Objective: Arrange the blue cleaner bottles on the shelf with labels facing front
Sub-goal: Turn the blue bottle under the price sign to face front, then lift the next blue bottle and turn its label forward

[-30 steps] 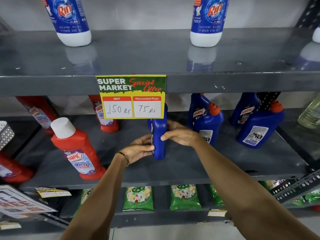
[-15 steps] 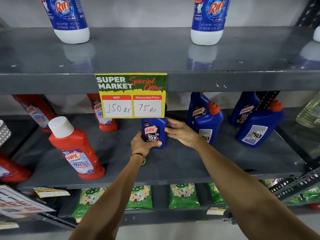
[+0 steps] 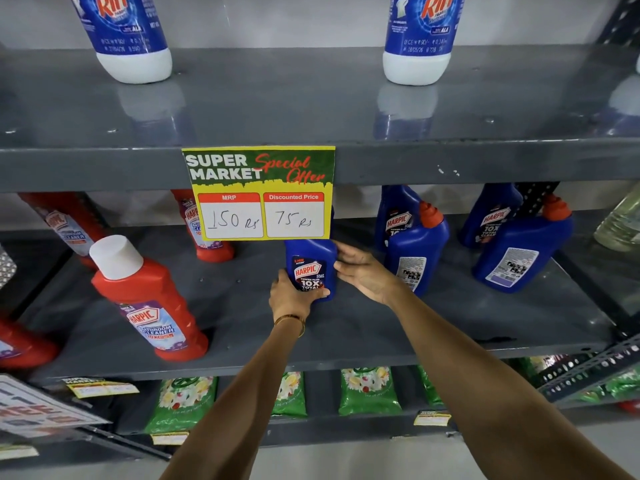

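Observation:
A blue Harpic cleaner bottle (image 3: pixel 311 268) stands upright on the grey middle shelf (image 3: pixel 346 327), its label facing me; its top is hidden behind the yellow price card (image 3: pixel 259 192). My left hand (image 3: pixel 292 296) grips its lower left corner, thumb across the label's bottom. My right hand (image 3: pixel 363 271) rests against its right side, fingers spread. To the right, two blue bottles (image 3: pixel 414 247) (image 3: pixel 519 251) stand at the front with back labels showing. Behind them two more blue bottles (image 3: pixel 394 216) (image 3: pixel 491 216) show front labels.
Red Harpic bathroom cleaner bottles (image 3: pixel 149 303) stand on the left of the shelf. Blue-and-white Rin bottles (image 3: pixel 128 32) sit on the upper shelf. Green pouches (image 3: pixel 367 389) fill the lower shelf. A clear bottle (image 3: pixel 620 223) is at the far right.
The held bottle was turned from edge-on to label facing front, then moved back on the shelf under the price card. Both hands followed it.

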`<action>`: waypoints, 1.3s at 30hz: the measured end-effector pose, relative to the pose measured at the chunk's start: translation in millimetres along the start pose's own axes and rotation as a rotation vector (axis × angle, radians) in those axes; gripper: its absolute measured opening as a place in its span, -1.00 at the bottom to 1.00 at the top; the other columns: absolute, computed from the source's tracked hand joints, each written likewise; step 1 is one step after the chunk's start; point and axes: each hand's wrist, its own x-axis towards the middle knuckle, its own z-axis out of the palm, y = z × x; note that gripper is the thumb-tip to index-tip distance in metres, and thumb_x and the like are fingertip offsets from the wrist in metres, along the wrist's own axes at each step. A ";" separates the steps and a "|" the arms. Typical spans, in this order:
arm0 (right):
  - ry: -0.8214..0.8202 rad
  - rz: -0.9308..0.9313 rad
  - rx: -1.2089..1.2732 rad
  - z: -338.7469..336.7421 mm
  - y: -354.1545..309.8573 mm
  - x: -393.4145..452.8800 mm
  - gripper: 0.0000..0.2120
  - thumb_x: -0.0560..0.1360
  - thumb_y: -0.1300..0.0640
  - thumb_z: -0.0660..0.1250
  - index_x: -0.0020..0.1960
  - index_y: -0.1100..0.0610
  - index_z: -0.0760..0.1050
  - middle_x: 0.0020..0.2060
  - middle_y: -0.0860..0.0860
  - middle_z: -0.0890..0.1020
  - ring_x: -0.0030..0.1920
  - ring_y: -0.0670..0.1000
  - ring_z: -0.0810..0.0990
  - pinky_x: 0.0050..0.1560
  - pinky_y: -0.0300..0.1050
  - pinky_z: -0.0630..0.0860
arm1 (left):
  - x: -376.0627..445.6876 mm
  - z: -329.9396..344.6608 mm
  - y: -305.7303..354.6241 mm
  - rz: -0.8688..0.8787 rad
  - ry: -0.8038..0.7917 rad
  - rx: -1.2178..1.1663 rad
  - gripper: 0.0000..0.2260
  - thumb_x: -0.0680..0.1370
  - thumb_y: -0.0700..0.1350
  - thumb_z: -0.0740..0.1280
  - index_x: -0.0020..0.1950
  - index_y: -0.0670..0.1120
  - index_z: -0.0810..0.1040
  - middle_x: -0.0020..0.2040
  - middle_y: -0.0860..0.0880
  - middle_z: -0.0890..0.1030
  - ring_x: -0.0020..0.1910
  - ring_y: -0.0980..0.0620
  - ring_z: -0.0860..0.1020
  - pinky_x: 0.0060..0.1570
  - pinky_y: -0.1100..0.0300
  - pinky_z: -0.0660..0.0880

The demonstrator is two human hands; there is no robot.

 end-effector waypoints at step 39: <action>0.321 0.106 -0.464 -143.6 -12.2 -69.2 -0.49 0.27 0.34 0.49 0.17 0.27 0.42 0.17 0.21 0.58 0.13 0.14 0.58 0.09 0.01 0.54 | -27.6 112.1 84.7 0.231 -0.419 -0.002 -0.24 0.21 -0.32 0.54 0.37 -0.17 0.32 0.31 -0.18 0.49 0.30 -0.15 0.44 0.25 0.01 0.38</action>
